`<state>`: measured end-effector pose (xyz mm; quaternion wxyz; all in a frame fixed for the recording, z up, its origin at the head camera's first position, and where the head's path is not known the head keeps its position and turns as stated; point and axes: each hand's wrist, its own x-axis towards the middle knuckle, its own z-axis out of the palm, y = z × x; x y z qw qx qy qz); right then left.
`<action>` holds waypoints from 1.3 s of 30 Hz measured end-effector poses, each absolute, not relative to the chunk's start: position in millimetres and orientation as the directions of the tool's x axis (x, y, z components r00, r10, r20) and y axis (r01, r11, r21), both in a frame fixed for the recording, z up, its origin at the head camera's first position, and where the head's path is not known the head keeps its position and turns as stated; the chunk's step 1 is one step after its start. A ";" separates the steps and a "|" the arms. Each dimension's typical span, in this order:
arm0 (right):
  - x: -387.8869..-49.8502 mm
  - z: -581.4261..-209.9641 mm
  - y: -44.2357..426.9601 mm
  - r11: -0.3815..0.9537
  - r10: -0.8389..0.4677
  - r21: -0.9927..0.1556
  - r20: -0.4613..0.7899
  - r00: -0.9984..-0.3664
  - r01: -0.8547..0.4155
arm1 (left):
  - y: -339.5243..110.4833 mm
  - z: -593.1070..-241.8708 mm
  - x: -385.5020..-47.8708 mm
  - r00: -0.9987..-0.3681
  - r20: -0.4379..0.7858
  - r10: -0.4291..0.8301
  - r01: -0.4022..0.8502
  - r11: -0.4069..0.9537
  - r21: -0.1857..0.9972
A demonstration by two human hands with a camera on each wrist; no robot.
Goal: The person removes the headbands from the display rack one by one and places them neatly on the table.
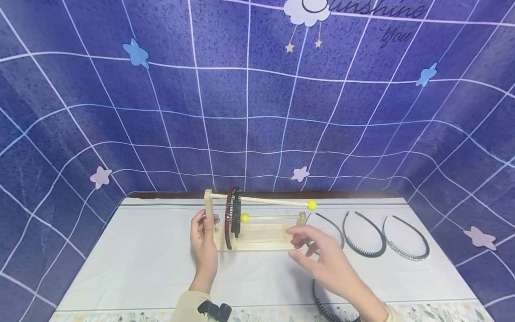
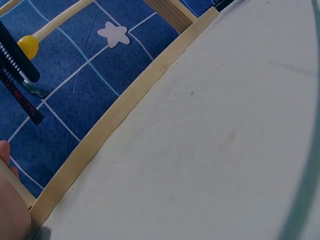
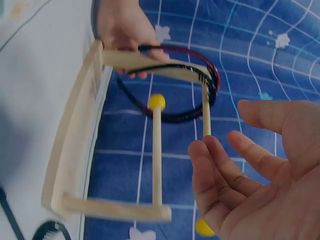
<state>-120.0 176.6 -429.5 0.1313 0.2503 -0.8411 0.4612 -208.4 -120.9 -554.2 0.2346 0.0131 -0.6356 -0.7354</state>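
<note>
A light wooden rack [image 1: 263, 237] stands on the table, its two dowels tipped with yellow balls. My left hand [image 1: 204, 241] holds its left upright, fingers behind and thumb in front. A dark red toothed headband [image 1: 228, 223] and black headbands [image 1: 236, 212] hang close together on the upper dowel [image 1: 277, 202], toward its left end. The lower dowel [image 1: 277, 217] runs from the right upright and carries nothing. Near that upright is my right hand [image 1: 323, 261], fingers loosely bent with nothing between them; in the right wrist view it hides part of the upper dowel.
On the right of the white table lie a black toothed headband [image 1: 365, 254] and another dark one [image 1: 414, 256]. A further headband [image 1: 338, 230] is partly covered by my right hand. One more [image 1: 322, 308] lies near the front edge. A blue gridded curtain [image 1: 257, 112] hangs behind.
</note>
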 end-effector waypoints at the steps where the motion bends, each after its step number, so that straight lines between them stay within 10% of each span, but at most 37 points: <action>1: -121.4 -429.3 172.3 0.447 -0.305 -0.718 0.438 -0.846 -0.533 | -120.6 -554.1 -208.6 -0.888 0.281 -0.364 0.332 -0.085 0.939; 39: -172.3 -420.8 82.0 0.237 -0.255 -0.861 0.391 -0.884 -0.450 | -120.5 -553.5 -208.2 -0.881 0.285 -0.378 0.350 -0.115 0.930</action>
